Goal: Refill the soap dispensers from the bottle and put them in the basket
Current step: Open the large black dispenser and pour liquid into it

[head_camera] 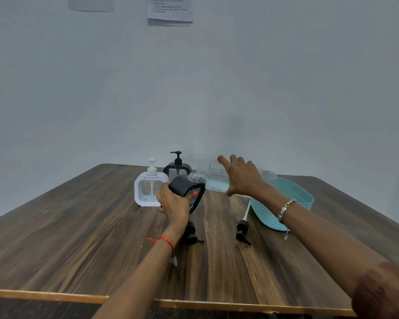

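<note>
Refill under way. The left hand (174,202), fingers clamped, holds an uncapped black dispenser (189,187) tilted above the tabletop (78,238); the right hand (242,178) grips the clear bottle (213,180) on its side, neck at the dispenser's mouth. Two pump heads (242,231) lie loose. A white dispenser (150,189) and another black dispenser (177,168) stand capped behind. The basket (293,199) appears to hold no dispenser; placement remains.

A dark wood-grain table (78,238) stands against a pale grey wall (286,77) bearing printed paper notices (170,10).
</note>
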Demonstrator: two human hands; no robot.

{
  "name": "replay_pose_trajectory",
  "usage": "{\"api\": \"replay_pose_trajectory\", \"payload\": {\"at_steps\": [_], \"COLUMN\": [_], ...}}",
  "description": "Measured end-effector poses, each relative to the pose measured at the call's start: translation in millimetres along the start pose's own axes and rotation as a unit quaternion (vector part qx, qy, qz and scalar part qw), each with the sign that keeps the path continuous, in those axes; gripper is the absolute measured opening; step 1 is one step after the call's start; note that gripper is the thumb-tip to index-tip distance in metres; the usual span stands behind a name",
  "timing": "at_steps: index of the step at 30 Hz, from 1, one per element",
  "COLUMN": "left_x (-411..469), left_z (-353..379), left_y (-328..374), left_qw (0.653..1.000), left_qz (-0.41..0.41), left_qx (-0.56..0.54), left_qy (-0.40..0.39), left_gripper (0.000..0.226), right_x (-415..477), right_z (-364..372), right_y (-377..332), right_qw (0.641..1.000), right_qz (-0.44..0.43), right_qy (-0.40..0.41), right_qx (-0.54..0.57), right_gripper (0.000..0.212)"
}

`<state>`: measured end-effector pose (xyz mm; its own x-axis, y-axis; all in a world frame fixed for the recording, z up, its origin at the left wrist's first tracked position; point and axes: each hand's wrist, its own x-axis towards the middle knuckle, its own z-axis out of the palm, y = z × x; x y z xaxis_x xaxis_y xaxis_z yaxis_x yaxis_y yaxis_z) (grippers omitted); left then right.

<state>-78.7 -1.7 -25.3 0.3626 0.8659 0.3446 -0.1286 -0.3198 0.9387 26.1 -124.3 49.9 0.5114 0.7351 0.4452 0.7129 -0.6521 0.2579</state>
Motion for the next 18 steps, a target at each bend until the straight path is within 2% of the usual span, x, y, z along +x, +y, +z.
{"api": "replay_pose_trajectory", "payload": {"at_steps": [18], "left_x": [-0.8], "left_z": [1.0], "left_y": [-1.2], "left_qw": [1.0], "left_qz": [-0.001], "left_qx": [0.003], "left_qy": [0.006], "left_gripper": [0.06], "right_x": [-1.3], "right_z": [-0.5], "right_y": [0.3], "right_qw": [1.0], "right_qz": [-0.002], "right_qy": [-0.006], "right_qx": [0.004], "right_gripper": [0.096]}}
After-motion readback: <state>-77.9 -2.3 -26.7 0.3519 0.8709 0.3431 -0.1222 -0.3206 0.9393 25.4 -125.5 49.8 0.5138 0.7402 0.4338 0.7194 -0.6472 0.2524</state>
